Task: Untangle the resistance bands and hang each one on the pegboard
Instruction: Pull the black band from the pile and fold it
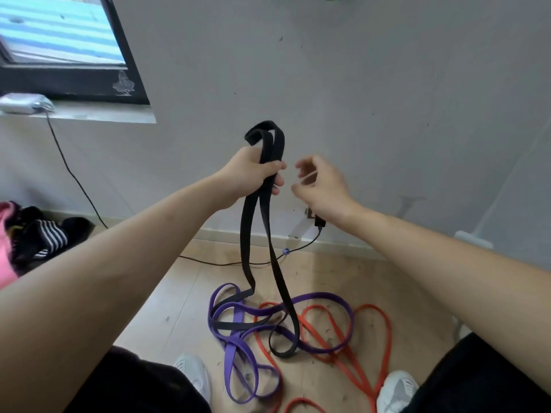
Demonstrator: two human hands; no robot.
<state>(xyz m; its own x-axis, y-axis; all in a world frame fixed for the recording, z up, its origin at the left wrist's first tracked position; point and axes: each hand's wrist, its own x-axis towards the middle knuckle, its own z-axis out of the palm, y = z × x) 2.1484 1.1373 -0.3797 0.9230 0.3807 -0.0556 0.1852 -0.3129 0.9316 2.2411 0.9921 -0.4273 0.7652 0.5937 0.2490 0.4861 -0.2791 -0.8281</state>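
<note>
My left hand [253, 171] is raised in front of the wall and grips a black resistance band [275, 263]. A folded loop of the band sticks up above my fist, and two strands hang down to the floor. Its lower end lies threaded through a purple band [235, 350] and over a red band [369, 353], both tangled on the floor between my feet. My right hand [320, 186] hovers just to the right of the left one, fingers curled apart, touching nothing. No pegboard shows.
A grey wall [387, 99] faces me with a window [59, 40] at the upper left. A black cable [226, 263] runs along the floor to a wall socket [316, 219]. Clothes [32, 234] are piled at the left. My white shoes [193, 374] stand beside the bands.
</note>
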